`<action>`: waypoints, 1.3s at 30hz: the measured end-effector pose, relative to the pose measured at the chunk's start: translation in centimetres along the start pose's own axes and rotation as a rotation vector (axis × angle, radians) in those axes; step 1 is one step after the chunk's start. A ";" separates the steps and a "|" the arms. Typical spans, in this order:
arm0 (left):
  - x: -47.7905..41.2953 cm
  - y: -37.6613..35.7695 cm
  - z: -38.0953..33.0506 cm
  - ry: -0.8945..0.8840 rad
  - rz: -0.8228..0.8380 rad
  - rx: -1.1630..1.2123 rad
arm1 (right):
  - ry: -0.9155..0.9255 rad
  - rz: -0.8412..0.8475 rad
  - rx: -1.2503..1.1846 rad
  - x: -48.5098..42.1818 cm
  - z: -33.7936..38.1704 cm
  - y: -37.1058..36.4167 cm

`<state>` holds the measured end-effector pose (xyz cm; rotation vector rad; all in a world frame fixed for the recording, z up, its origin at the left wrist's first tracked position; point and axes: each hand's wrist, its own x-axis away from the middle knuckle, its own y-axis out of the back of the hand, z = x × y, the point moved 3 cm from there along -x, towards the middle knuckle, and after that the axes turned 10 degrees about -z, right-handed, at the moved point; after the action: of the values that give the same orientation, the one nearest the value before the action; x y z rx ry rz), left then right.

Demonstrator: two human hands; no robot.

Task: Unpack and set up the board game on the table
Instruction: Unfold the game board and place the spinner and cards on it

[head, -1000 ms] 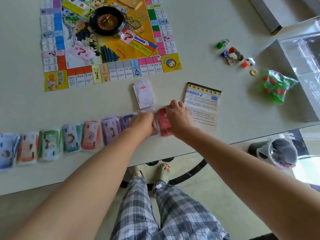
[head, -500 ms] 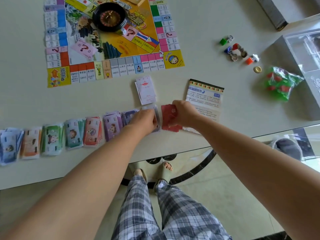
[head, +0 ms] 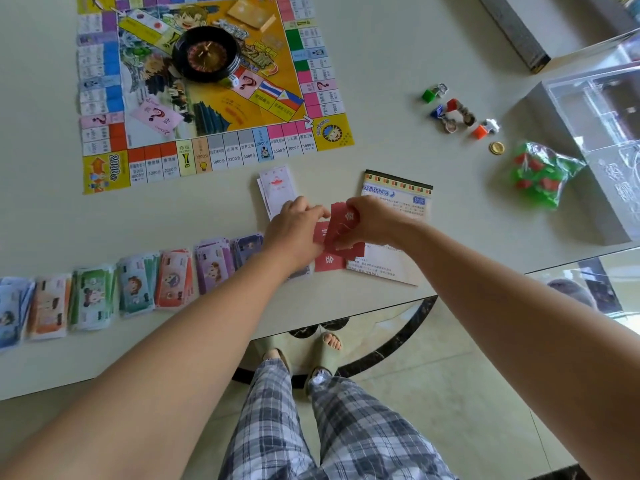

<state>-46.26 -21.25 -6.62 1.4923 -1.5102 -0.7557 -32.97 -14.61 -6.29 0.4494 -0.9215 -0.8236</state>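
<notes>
Overall, from the head camera, we judge setup well advanced: the board (head: 214, 98) lies unfolded on the table (head: 381, 81) with the wheel (head: 206, 53) on it, money piles (head: 138, 289) line the near edge, but the bag of houses (head: 540, 174) looks unopened. The right hand (head: 375, 220) pinches red cards (head: 341, 221) just beside the leaflet (head: 398, 192); the left hand (head: 294, 230) curls at their edge, its grip unclear to us. Half a second earlier these cards formed one packet; now they spread apart.
</notes>
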 end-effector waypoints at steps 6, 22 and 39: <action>0.1 -2.1 0.1 -0.060 -0.022 -0.366 | -0.086 -0.033 -0.131 0.2 -3.0 0.8; 0.9 -1.7 -0.4 0.028 -0.012 0.179 | 0.065 -0.062 -0.152 0.4 -1.6 0.1; -2.5 1.1 0.1 0.091 -0.394 0.338 | 0.248 -0.396 -0.376 -2.4 -2.0 1.9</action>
<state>-47.03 -18.66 -6.11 2.0902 -1.3362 -0.6641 -31.30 -11.54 -7.33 0.3974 -0.4350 -1.2431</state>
